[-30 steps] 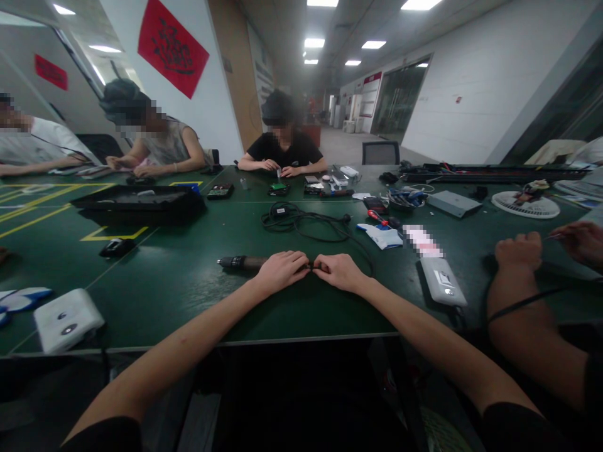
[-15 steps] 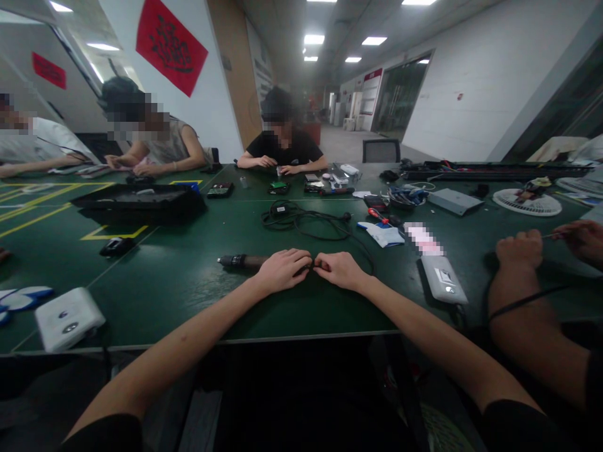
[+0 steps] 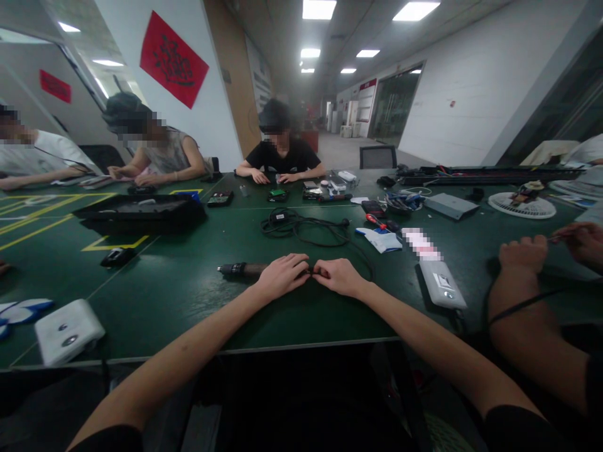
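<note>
Dark cylindrical tool [image 3: 242,270] lies flat on the green table [image 3: 188,301], on the near side of the coiled cable [image 3: 282,218], its narrow metal tip pointing left. From my remote seat I see the left hand [image 3: 284,275] laid over the rear part of this tool, also nearer than the coiled cable, its fingers bent down and closed around the body. I see the right hand [image 3: 340,276] just beside it, nearer than the coiled cable's right end, thumb and fingers drawn together in a pinch at the dark rear end of the tool; I cannot tell whether they grip it, because the knuckles hide the spot. The two hands nearly meet.

Right of the coiled cable I make out a blue-and-white packet [image 3: 385,242] and, farther right and nearer, a white device [image 3: 441,285]. Left of the coiled cable sits a black tray [image 3: 141,216], with a small black object [image 3: 117,256] on its near side. Beyond the coiled cable, a co-worker [image 3: 285,156] leans over small parts.
</note>
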Motion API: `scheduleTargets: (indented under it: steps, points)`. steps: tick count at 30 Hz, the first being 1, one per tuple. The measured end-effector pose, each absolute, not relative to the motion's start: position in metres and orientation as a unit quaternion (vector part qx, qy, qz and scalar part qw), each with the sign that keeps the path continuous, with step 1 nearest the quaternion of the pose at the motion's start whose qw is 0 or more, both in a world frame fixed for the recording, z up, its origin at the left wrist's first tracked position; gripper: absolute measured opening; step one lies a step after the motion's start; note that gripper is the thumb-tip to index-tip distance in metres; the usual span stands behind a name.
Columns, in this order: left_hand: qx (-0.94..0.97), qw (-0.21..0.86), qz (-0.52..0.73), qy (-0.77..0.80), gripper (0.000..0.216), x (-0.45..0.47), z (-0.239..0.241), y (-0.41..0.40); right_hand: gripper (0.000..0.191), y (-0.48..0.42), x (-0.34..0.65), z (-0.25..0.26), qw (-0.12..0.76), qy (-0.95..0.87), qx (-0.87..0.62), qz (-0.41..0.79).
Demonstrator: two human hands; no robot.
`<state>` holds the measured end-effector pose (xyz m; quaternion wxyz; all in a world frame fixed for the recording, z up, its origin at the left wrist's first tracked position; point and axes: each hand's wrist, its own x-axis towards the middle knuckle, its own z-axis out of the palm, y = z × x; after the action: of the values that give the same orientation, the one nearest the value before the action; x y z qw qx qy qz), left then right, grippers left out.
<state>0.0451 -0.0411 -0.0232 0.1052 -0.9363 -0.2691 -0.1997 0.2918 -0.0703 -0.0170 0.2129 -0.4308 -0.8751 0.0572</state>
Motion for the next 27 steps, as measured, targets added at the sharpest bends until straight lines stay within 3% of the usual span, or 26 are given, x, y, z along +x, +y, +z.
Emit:
scheduleTargets:
  steps: [27]
  points:
    - [-0.942,0.104,-0.197,-0.253,0.020,0.0435,-0.0218,-0.0436,0.010,-0.0698,0.2914,-0.0175,0.211,-0.874,-0.433,0.061]
